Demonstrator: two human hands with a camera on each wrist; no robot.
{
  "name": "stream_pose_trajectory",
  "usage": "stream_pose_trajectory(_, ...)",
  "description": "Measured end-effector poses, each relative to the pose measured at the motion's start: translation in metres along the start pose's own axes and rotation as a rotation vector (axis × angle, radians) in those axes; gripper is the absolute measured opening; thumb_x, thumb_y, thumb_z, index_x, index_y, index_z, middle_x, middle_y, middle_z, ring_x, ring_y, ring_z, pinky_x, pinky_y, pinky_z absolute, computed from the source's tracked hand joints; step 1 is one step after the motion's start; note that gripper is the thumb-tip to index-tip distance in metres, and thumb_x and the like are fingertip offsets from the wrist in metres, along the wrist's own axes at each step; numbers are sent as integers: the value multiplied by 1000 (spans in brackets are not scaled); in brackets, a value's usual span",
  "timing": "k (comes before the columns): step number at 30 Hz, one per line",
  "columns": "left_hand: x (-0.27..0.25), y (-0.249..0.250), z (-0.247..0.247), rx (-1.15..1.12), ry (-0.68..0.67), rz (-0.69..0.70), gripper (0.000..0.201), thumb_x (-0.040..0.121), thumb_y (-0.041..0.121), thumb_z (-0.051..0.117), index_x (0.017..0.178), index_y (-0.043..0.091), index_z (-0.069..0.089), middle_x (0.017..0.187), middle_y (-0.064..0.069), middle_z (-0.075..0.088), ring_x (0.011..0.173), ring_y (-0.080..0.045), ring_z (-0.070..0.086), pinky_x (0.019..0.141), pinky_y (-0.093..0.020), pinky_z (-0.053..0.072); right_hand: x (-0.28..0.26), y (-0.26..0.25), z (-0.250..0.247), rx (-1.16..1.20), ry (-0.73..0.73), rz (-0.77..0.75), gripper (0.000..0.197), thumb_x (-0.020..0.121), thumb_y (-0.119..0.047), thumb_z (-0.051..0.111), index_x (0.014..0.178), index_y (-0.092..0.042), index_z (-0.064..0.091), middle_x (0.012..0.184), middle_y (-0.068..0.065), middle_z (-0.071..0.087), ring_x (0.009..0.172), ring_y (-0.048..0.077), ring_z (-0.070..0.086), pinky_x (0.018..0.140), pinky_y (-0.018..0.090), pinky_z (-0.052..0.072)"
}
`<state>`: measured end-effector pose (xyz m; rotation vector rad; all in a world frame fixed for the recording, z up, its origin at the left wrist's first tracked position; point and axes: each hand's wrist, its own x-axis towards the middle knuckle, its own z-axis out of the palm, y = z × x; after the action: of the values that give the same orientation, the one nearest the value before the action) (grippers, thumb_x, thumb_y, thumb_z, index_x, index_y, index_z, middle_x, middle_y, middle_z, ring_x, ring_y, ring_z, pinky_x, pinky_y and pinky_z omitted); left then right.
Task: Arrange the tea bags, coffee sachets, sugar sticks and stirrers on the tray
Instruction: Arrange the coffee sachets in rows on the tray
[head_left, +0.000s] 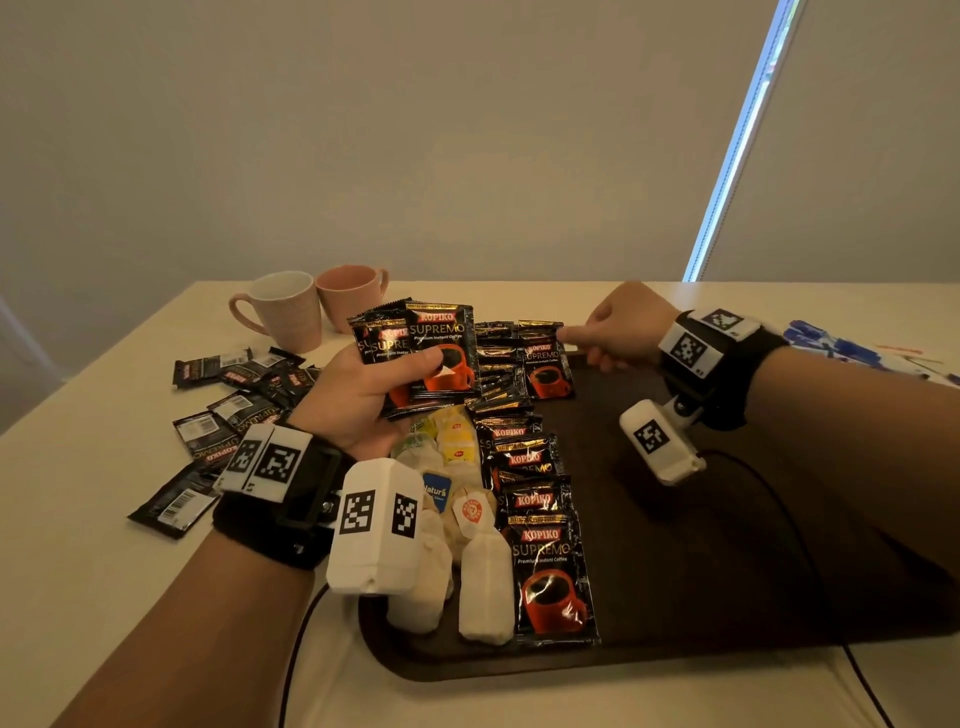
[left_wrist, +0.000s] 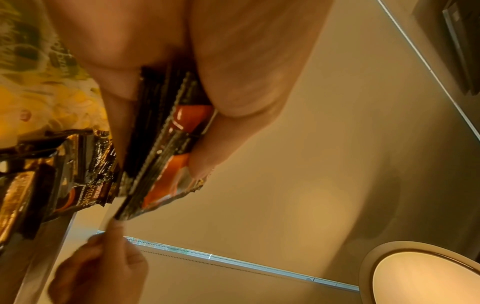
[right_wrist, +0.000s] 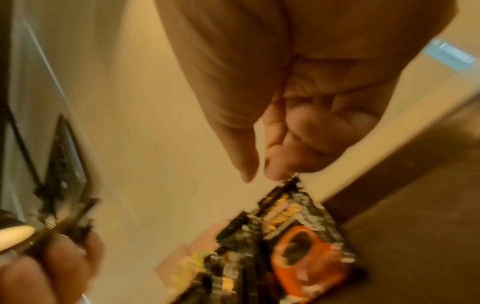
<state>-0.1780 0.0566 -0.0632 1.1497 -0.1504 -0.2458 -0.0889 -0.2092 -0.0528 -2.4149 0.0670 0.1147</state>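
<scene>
Tea bags lie nearest on tray; left hand grips spare coffee sachets; right hand, fingers nearly closed, touching top sachet. Coffee row underway; next prob. another sachet.

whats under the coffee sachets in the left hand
Below the held coffee sachets lie yellow-tagged tea bags on the dark tray. The left hand and sachets cover whatever lies directly beneath.

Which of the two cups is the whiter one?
The left mug, nearer the table's left edge. It is pale and whitish with a white inside; the right mug touching it is plain pink.
</scene>
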Motion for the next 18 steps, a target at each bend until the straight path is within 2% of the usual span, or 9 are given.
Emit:
stream_pose_trajectory(2, -2, 0, 4, -4, -23, 1, 30, 82, 4, 55, 110, 11, 63, 99, -12, 74, 92, -28, 73, 70, -39, 61, -16, -19, -4, 180, -43, -122, 37, 86, -41, 72, 82, -4, 71, 61, 1, 68, 45, 6, 57, 42, 16, 44)
stream_pose_trajectory(4, -3, -1, 7, 3, -40, 0, 32, 84, 4, 55, 115, 9, 63, 106, -15, 73, 99, -32, 71, 73, -40, 60, -34, -41, -2, 358, -187, -219, 45, 79, -46, 71, 85, -1, 71, 65, 4, 68, 49, 8, 58, 43, 16, 44)
stream_pose_trajectory(7, -5, -3, 10, -3, -58, -5, 35, 87, 5, 55, 121, 7, 62, 113, -19, 69, 105, -35, 68, 76, -43, 59, -50, -61, 13, 327, -374, -297, 49, 71, -46, 75, 88, 0, 72, 71, 7, 72, 55, 12, 62, 48, 19, 47)
stream_pose_trajectory(11, -5, -2, 11, -8, -40, -28, 42, 88, 10, 55, 130, 6, 56, 121, -20, 67, 107, -34, 68, 76, -39, 60, -45, -59, 26, 314, -327, -247, 41, 81, -21, 79, 99, 12, 65, 78, 19, 72, 62, 20, 63, 50, 23, 48)
stream_pose_trajectory(13, -3, -1, 10, -55, -10, -74, 46, 86, 4, 53, 132, 5, 52, 125, -22, 65, 104, -34, 69, 71, -36, 60, -41, -55, 24, 312, -308, -216, 34, 81, -20, 79, 95, 8, 65, 73, 17, 71, 60, 21, 61, 51, 25, 47)
stream_pose_trajectory(15, -1, -1, 7, -79, 43, -73, 40, 89, -4, 49, 128, 3, 53, 125, -24, 64, 103, -36, 69, 69, -38, 61, -35, -48, 16, 383, -287, -185, 24, 82, -16, 78, 91, 3, 66, 74, 16, 69, 60, 20, 61, 52, 25, 49)
stream_pose_trajectory(18, 0, -1, 5, -112, 43, -51, 35, 95, -7, 41, 127, 0, 52, 125, -22, 65, 109, -36, 68, 80, -44, 61, -26, -31, -7, 489, -190, -111, 18, 85, -9, 72, 97, 3, 66, 75, 14, 69, 58, 14, 64, 50, 18, 51)
